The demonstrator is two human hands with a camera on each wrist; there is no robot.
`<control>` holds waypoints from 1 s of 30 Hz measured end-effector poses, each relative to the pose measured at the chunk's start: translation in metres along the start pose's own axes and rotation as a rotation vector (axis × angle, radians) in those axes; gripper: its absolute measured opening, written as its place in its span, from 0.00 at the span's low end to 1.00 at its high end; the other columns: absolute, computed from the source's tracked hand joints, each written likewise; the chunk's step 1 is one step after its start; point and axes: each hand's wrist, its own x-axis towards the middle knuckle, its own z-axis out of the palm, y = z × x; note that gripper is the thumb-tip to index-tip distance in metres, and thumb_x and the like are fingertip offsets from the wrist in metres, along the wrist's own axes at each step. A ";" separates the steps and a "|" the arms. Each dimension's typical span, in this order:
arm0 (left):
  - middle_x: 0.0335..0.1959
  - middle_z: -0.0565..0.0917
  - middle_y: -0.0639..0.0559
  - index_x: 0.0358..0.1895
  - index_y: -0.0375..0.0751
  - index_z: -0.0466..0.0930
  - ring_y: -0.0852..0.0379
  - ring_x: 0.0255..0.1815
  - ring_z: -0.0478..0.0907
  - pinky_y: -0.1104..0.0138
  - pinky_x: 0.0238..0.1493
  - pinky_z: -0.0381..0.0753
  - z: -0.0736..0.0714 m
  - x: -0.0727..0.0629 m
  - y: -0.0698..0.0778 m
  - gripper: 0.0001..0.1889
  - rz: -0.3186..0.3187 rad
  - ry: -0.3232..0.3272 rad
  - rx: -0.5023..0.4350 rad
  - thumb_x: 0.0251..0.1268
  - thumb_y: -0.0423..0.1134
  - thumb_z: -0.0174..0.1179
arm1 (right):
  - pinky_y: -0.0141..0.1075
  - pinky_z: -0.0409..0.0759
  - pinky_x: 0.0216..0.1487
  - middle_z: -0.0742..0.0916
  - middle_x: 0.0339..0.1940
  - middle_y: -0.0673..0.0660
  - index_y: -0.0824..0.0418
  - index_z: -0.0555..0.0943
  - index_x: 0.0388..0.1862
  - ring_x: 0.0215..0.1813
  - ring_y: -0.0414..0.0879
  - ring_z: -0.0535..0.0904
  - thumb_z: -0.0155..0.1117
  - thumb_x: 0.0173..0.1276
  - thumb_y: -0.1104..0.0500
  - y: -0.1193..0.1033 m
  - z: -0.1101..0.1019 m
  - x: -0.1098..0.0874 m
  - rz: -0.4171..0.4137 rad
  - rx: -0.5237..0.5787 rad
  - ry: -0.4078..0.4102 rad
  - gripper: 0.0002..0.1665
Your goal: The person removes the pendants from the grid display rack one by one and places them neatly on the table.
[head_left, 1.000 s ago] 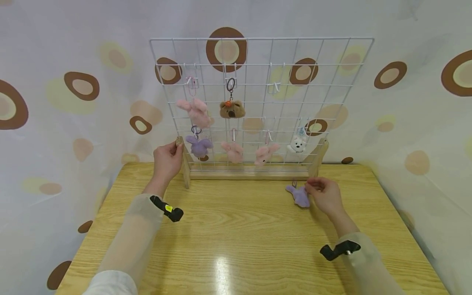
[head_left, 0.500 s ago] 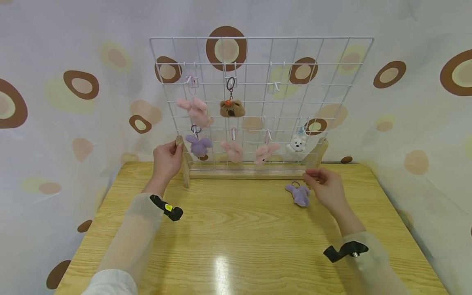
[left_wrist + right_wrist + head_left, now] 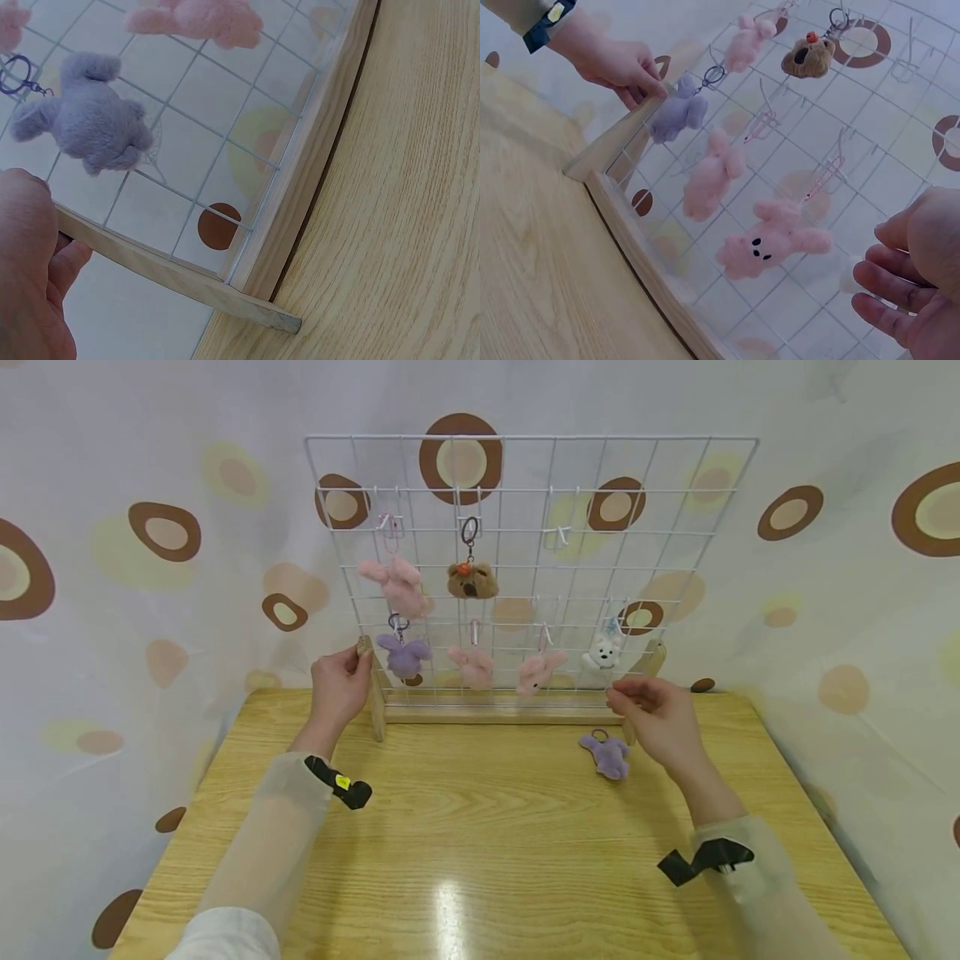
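Observation:
My left hand (image 3: 341, 693) pinches the top of the wooden side post (image 3: 372, 693) of a white wire grid rack (image 3: 510, 568). The right hand (image 3: 652, 718) is in front of the rack's right post (image 3: 655, 660), its fingers loosely bent with nothing between them. Its fingertips are just below a hanging white bear plush keychain (image 3: 603, 653), mostly hidden by the fingers in the right wrist view. On the table below lies a purple plush keychain (image 3: 607, 757) with a metal ring. Another purple plush keychain (image 3: 97, 112) hangs close to my left hand.
Pink plush keychains (image 3: 472, 668) and a brown bear head keychain (image 3: 472, 581) hang from hooks on the grid. An unused white hook (image 3: 557, 535) sits at upper right. The rack's wooden base bar (image 3: 502, 716) stands at the back of the wooden table (image 3: 465, 827).
My right hand has let go of the purple plush keychain, which lies on the table, and has risen toward the white bear. The left hand keeps its grip on the post.

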 end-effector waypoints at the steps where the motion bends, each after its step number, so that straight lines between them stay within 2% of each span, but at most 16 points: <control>1: 0.42 0.91 0.36 0.57 0.26 0.86 0.49 0.32 0.86 0.77 0.28 0.73 0.000 0.000 0.000 0.17 0.003 0.002 -0.001 0.84 0.39 0.57 | 0.26 0.83 0.44 0.89 0.48 0.72 0.75 0.84 0.55 0.40 0.34 0.86 0.67 0.78 0.63 -0.004 0.000 0.001 -0.006 0.007 -0.002 0.15; 7: 0.43 0.90 0.35 0.57 0.26 0.86 0.47 0.37 0.89 0.79 0.30 0.74 0.002 0.001 -0.002 0.17 0.016 0.003 0.007 0.83 0.38 0.57 | 0.28 0.84 0.47 0.89 0.46 0.71 0.74 0.84 0.53 0.41 0.36 0.87 0.68 0.78 0.63 -0.027 0.000 0.011 -0.042 0.044 -0.008 0.14; 14: 0.44 0.90 0.36 0.58 0.27 0.86 0.49 0.37 0.87 0.78 0.30 0.74 0.002 0.001 -0.003 0.18 -0.005 -0.004 0.011 0.84 0.39 0.57 | 0.29 0.84 0.46 0.90 0.44 0.62 0.75 0.84 0.53 0.41 0.39 0.88 0.68 0.77 0.66 -0.046 0.001 0.023 -0.092 0.094 -0.023 0.12; 23: 0.43 0.90 0.36 0.59 0.26 0.86 0.49 0.34 0.86 0.78 0.28 0.73 0.001 0.001 -0.001 0.18 0.001 -0.005 0.008 0.84 0.39 0.57 | 0.32 0.85 0.49 0.89 0.45 0.62 0.73 0.84 0.52 0.42 0.43 0.89 0.69 0.77 0.63 -0.068 0.007 0.040 -0.093 0.125 -0.029 0.13; 30: 0.44 0.90 0.36 0.59 0.27 0.86 0.50 0.34 0.86 0.78 0.27 0.74 0.000 0.001 -0.002 0.17 -0.002 -0.005 0.002 0.83 0.39 0.57 | 0.32 0.84 0.51 0.89 0.47 0.64 0.71 0.84 0.54 0.45 0.48 0.88 0.69 0.78 0.61 -0.087 0.013 0.052 -0.096 0.107 -0.067 0.14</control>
